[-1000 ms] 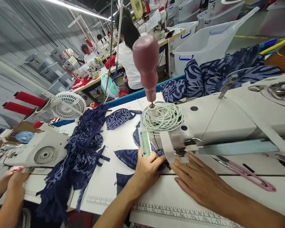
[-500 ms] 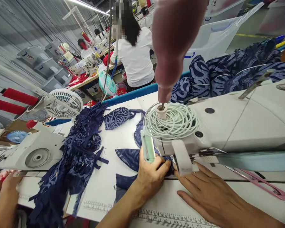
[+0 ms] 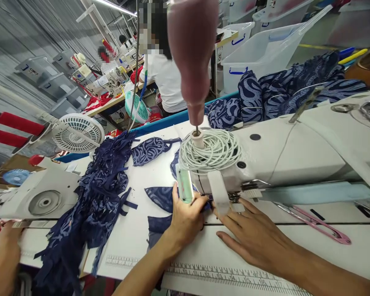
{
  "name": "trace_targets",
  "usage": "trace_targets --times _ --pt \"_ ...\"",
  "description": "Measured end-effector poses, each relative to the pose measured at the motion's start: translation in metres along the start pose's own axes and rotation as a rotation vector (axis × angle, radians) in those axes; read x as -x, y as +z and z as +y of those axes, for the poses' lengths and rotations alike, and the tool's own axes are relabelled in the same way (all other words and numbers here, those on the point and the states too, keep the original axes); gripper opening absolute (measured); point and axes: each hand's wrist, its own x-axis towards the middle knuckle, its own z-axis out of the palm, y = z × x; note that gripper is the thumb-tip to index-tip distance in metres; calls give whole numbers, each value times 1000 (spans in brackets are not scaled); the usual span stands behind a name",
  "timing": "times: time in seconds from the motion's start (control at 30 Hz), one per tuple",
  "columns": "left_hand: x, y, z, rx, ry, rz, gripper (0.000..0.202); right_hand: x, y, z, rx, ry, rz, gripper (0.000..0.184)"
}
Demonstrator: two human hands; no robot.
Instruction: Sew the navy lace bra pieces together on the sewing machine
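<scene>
Head view: left hand pinches blue cloth under the sewing machine — a stitching step, it seems. Right hand lies flat, open, beside it — next needs steady pushing.

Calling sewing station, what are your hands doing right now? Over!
Left hand pinching navy fabric piece under sewing machine head. Right hand flat beside it. Pink snips lie apart, further right.

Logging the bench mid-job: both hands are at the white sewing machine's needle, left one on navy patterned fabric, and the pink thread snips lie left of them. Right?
No: the head view shows the pink thread snips lying to the right, past the right hand. The left hand on navy patterned fabric at the white sewing machine is as stated.
</scene>
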Motion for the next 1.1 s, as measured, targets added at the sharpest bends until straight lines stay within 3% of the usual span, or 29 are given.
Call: trace_targets --times 0.33,0.57,0.7,0.83,0.93,1.1 --pt "2 -1 -8 122 100 30 58 3 3 -4 9 9 65 35" --pt "2 7 -12 -24 183 28 43 0 0 -2 4 26 46 34" --pt "-1 5 -8 -17 136 -29 44 -1 1 -1 35 14 21 35" --pt "1 -9 1 68 16 -40 41 -2 -1 1 39 1 7 31" --pt "8 -16 5 82 -65 31 32 -6 -7 8 64 -40 27 30" --pt "16 -13 5 -63 -3 138 19 -13 -3 21 219 -84 2 34"
